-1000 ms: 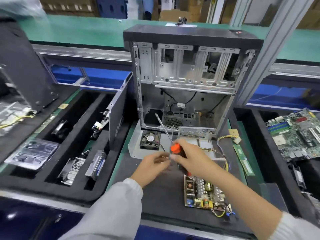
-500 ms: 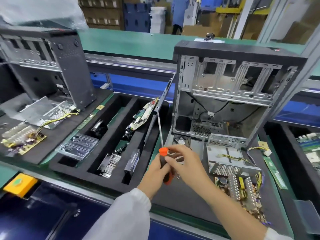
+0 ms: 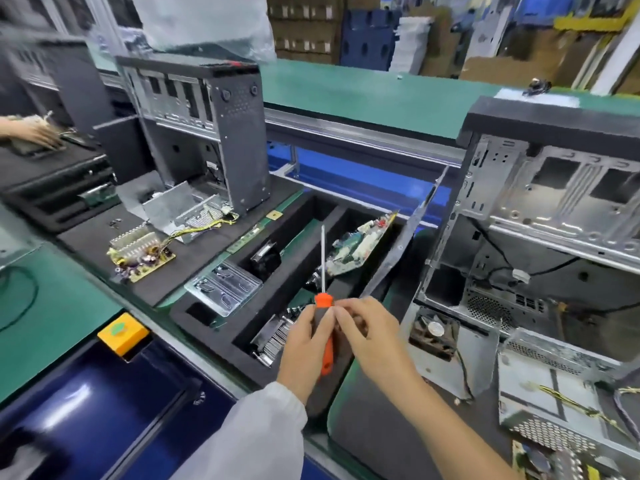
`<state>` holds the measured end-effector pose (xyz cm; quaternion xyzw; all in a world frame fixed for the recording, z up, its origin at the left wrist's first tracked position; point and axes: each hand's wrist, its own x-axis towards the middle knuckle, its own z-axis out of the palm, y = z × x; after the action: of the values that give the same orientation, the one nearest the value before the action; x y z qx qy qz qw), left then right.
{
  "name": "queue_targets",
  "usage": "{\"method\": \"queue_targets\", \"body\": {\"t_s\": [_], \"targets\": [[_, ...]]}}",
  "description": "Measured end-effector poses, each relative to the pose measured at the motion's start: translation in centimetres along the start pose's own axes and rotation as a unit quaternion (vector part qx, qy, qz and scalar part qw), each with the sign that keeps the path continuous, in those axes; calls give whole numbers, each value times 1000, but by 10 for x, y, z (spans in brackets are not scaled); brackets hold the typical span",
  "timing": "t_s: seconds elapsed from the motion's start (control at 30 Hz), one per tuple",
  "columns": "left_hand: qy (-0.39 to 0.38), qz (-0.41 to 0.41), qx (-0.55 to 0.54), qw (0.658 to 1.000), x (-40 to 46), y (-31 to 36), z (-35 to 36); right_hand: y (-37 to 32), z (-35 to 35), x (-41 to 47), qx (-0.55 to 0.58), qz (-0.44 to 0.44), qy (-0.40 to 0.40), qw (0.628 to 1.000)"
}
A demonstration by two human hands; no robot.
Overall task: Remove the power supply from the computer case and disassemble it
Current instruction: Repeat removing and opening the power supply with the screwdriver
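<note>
Standing upright between two hands, one screwdriver (image 3: 322, 306) is my landmark; its shaft points up, probably so the handle can be taken or passed without the tip catching anything. Far left of it, another person's hand (image 3: 33, 133) rests on something on the table (image 3: 59, 317). Nearer, left of the screwdriver, a second computer case (image 3: 221, 133) stands open with a circuit board (image 3: 142, 258) laid flat before it, seemingly another stripped unit. Just left and behind, a black foam tray (image 3: 277, 244) holds sorted parts in its slots, likely to keep them apart. The left hand (image 3: 304, 344) has its fingers wrapped around the orange and black handle; the right hand (image 3: 374, 336) touches the handle's top with curled fingertips, and I cannot tell whether it pinches it or something small. Right of the screwdriver, one fan (image 3: 433, 336) lies beside the opened computer case (image 3: 540, 209). Further right and nearer, the power supply (image 3: 550, 386) is already out, its metal box open on the table, wires showing. Count: two cases, two hands working, one screwdriver.
</note>
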<state>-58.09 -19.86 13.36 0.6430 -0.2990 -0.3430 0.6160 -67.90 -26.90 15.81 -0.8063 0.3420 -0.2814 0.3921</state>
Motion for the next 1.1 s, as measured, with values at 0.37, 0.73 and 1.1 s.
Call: {"method": "queue_targets", "body": {"t_s": [0.37, 0.73, 1.1], "targets": [[113, 15, -44, 992, 61, 1, -126, -61, 113, 92, 38, -9, -130, 991], [226, -45, -40, 972, 165, -55, -381, -152, 375, 207, -107, -38, -215, 970], [291, -293, 243, 878, 209, -151, -553, -166, 474, 250, -156, -14, -309, 938]]}}
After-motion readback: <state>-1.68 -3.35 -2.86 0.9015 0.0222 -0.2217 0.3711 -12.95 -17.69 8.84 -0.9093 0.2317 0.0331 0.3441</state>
